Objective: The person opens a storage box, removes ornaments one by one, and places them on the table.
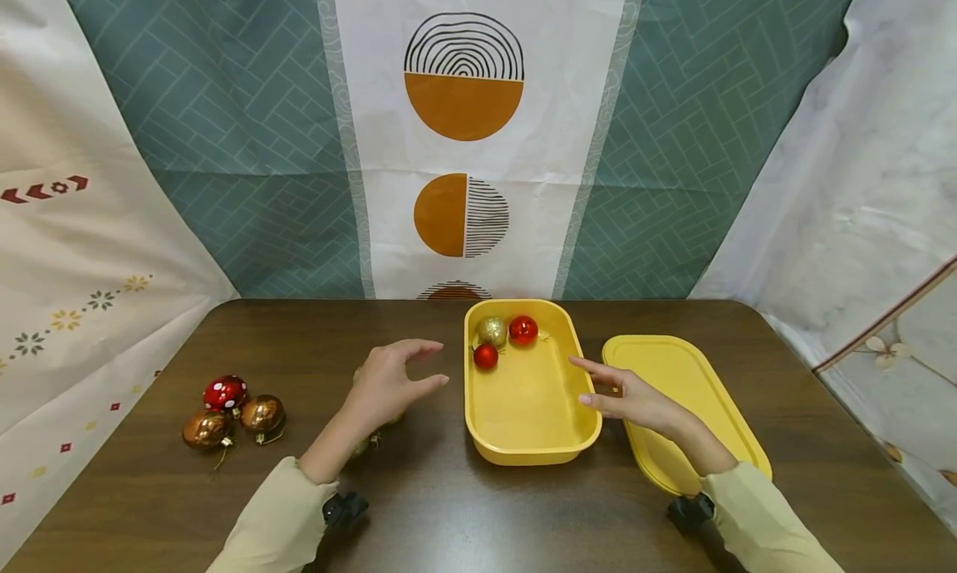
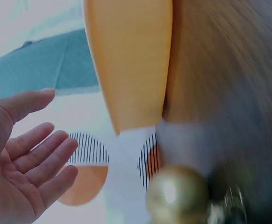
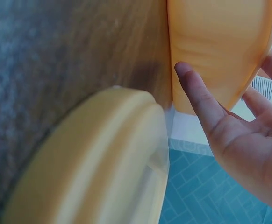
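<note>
A dark brown, wood-grained table (image 1: 508,519) stretches before you, backed by a white central panel (image 1: 381,100) between a teal left panel (image 1: 247,141) and a teal right panel (image 1: 688,141), both lined in a pale brick pattern. Facing you, an upper circle (image 1: 463,106) pairs black arcs with orange; a middle circle (image 1: 441,216) sets orange beside black stripes. On your left, a cream cloth (image 1: 75,249) carries a row of small flowers (image 1: 66,320); on your right hangs a marbled cloth (image 1: 860,183) crossed by a brown stripe (image 1: 882,317).
</note>
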